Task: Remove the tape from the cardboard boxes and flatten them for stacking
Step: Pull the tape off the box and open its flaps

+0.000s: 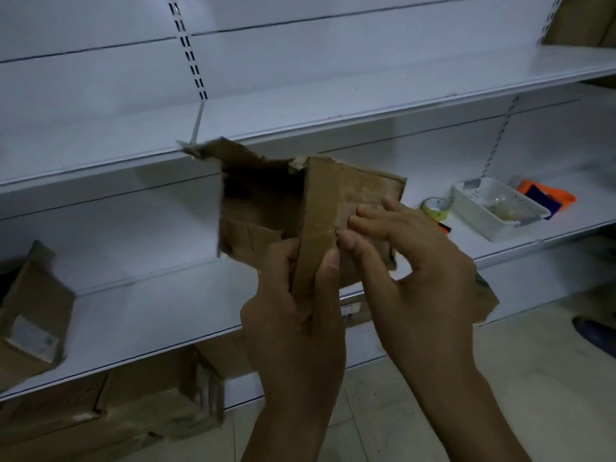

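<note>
I hold a small worn cardboard box (pixel 260 208) in front of the white shelves, its open side turned left with a torn flap sticking up. A strip of brown tape (pixel 320 208) runs down its near face. My left hand (pixel 296 311) grips the box's lower edge, thumb pressed on the tape's bottom end. My right hand (pixel 410 258) rests against the box's right face, thumb and fingertips at the tape's edge beside my left thumb. Whether the tape has lifted from the cardboard is unclear.
White metal shelves (pixel 133 315) stand ahead. Another cardboard box (pixel 30 315) sits at the left on the lower shelf. A tape roll (pixel 436 208), a white basket (pixel 496 208) and an orange item (pixel 546 195) lie at the right. Flattened cardboard (pixel 100 418) lies on the floor.
</note>
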